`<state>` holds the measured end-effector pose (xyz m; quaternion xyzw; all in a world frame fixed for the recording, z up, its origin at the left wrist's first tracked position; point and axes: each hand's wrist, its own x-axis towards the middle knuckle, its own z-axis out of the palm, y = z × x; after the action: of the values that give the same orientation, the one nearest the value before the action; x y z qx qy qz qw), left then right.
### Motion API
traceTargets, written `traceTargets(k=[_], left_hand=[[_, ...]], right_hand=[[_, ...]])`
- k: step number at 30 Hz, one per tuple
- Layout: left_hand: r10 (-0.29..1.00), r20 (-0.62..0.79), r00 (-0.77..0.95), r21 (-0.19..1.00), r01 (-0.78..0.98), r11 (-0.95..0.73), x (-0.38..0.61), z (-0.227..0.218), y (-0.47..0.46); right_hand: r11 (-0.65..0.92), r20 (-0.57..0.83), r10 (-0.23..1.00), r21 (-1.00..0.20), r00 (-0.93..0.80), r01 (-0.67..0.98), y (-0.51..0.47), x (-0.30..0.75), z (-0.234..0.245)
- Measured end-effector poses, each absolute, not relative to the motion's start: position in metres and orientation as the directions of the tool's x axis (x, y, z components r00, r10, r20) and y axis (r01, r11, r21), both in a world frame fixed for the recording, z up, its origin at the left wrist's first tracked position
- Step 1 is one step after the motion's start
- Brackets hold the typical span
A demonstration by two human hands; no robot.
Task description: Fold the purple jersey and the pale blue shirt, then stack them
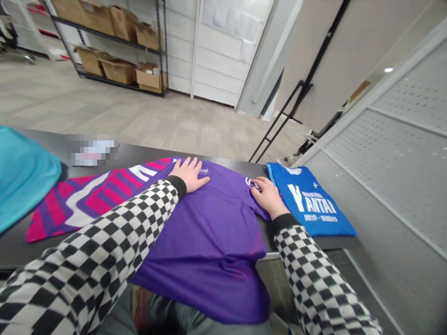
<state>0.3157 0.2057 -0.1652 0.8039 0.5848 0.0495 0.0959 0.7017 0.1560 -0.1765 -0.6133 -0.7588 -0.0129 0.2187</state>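
Purple jersey (213, 218): lies front up across the counter (12, 249), its lower part draped over the near edge toward the person's lap; that overhang would tend to drag the cloth down, so weight on the upper part probably keeps it in place.
Left hand (188, 176): palm down beside the small chest print, fingers spread and released, gripping nothing; the broad contact seems suited to pressing the fabric flat.
Right hand (268, 195): rests by the white mark at the jersey's sleeve, fingers bent onto the cloth; whether they pinch a fold cannot be told. With the hands set apart, the cloth between them is likely steadied from both sides.
Magenta-striped fabric (104, 195): stretches out past the left forearm; whether it joins the jersey is unclear, as the arm covers part of the boundary.
Blue YANTAI shirt (314, 204): folded, lettering up, just beside the right hand, presumably set at the counter's end to leave working room.
Turquoise fabric (24, 177): at the far left, near the striped piece, apart from both hands.
Pixelated item (93, 152): near the counter's back edge, too obscured to identify.
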Motion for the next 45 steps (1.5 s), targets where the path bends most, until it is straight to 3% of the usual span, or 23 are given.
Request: traceTargets(k=[5,8,11,18,22,28,31,33,36,38,40,42,45], left_hand=[[0.953,-0.017,0.304,0.183,0.938,-0.296,0.315,-0.167,0.205],[0.952,0.000,0.307,0.180,0.936,-0.302,0.314,-0.172,0.208],[0.949,-0.001,0.316,0.182,0.933,-0.311,0.312,-0.175,0.212],[0.953,-0.029,0.302,0.131,0.946,-0.296,0.290,-0.172,0.230],[0.954,-0.009,0.299,0.135,0.946,-0.295,0.282,-0.174,0.233],[0.877,0.260,0.404,0.088,0.895,-0.438,0.292,-0.150,0.202],[0.815,0.331,0.476,0.082,0.846,-0.527,0.303,-0.121,0.177],[0.817,0.382,0.432,0.163,0.839,-0.520,0.305,-0.104,0.148],[0.833,0.432,0.346,0.374,0.772,-0.514,0.291,-0.103,0.071],[0.843,0.422,0.335,0.558,0.636,-0.533,0.272,-0.129,-0.003],[0.904,0.371,0.213,0.782,0.454,-0.428,0.253,-0.175,-0.079],[0.976,0.203,-0.076,0.946,0.271,-0.176,0.238,-0.228,-0.140],[0.929,-0.159,-0.334,0.987,-0.026,0.159,0.228,-0.282,-0.180]], right_hand=[[0.215,0.492,0.870,-0.395,0.008,0.893,0.144,0.716,-0.165],[0.150,0.635,0.756,-0.403,0.157,0.903,0.123,0.726,-0.154],[0.123,0.664,0.724,-0.391,0.187,0.912,0.100,0.730,-0.150],[0.206,0.415,0.908,-0.316,-0.060,0.926,0.086,0.717,-0.176],[0.161,0.295,0.952,-0.266,-0.079,0.950,0.092,0.715,-0.186],[0.113,0.196,0.979,-0.268,-0.061,0.957,0.100,0.714,-0.183],[0.102,0.188,0.981,-0.295,-0.047,0.950,0.101,0.712,-0.182],[0.105,0.218,0.975,-0.325,-0.033,0.940,0.100,0.712,-0.182],[0.139,0.328,0.945,-0.395,-0.002,0.908,0.100,0.716,-0.184],[0.159,0.405,0.914,-0.448,0.041,0.880,0.101,0.721,-0.186],[0.169,0.453,0.888,-0.483,0.080,0.859,0.102,0.725,-0.188],[0.181,0.475,0.876,-0.493,0.089,0.851,0.102,0.728,-0.189],[0.200,0.488,0.870,-0.490,0.077,0.848,0.101,0.728,-0.185]])
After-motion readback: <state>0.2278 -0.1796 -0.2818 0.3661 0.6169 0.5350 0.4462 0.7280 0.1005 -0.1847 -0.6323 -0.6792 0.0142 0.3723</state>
